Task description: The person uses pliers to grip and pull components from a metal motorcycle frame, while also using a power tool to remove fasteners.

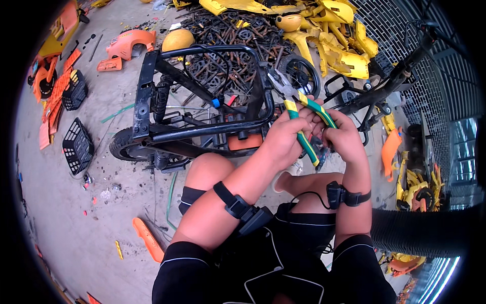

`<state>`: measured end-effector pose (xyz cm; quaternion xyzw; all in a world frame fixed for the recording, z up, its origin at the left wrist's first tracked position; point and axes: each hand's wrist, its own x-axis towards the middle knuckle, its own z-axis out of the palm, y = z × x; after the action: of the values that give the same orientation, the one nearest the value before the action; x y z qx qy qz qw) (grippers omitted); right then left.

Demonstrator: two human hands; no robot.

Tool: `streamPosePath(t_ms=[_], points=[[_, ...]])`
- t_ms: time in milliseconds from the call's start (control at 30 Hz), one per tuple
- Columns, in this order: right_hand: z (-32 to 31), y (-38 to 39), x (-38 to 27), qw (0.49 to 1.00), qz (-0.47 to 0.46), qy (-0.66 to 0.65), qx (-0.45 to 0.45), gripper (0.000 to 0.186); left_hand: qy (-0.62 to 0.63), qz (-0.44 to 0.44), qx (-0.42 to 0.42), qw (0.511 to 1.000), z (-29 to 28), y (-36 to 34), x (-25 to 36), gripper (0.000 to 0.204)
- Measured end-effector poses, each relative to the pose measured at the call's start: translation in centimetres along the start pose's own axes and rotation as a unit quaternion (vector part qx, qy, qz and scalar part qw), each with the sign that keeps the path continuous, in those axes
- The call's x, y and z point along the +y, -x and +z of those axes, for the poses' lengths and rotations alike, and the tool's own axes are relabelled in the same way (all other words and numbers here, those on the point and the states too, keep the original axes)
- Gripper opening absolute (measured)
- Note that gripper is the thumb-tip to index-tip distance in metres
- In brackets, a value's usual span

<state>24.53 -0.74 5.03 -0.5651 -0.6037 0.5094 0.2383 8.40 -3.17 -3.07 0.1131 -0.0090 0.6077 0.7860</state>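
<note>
Both hands are raised over a black scooter frame [197, 135], holding one pair of pliers [284, 86]. The pliers have a grey metal head and green-and-yellow handles, spread apart, with the head pointing away from me. My left hand [287, 138] is closed around the left handle, thumb on top. My right hand [343, 136] is closed on the right handle, its fingers bent around the grip. Just beyond my hands is the bent tube of the frame, and an orange part [245, 142] lies low inside it. What the plier jaws touch, if anything, I cannot tell.
A heap of rusty metal parts [223, 30] lies beyond the frame, with yellow plastic panels [344, 55] at the far right. A black basket [78, 146] and orange panel [148, 239] lie on the left floor. A wide ribbed black hose [425, 232] runs at the right.
</note>
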Motion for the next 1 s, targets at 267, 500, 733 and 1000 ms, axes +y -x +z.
streamPosePath(t_ms=[267, 500, 733, 1000], points=[[2.0, 3.3, -0.9, 0.948, -0.155, 0.259, 0.101, 0.069, 0.004, -0.006, 0.038, 0.999, -0.1, -0.1, -0.4, 0.046], [3.3, 4.1, -2.7, 0.886, -0.172, 0.427, 0.054, 0.096, -0.011, 0.023, 0.025, 0.999, -1.1, -1.0, -2.1, 0.04], [4.5, 1.7, -2.3, 0.82, -0.098, 0.543, 0.151, 0.082, -0.147, -0.01, 0.058, 0.987, -0.7, -1.5, -2.0, 0.052], [4.2, 0.2, -1.3, 0.818, -0.166, 0.523, 0.17, 0.076, -0.218, 0.018, 0.083, 0.972, 0.3, -0.9, -1.4, 0.052]])
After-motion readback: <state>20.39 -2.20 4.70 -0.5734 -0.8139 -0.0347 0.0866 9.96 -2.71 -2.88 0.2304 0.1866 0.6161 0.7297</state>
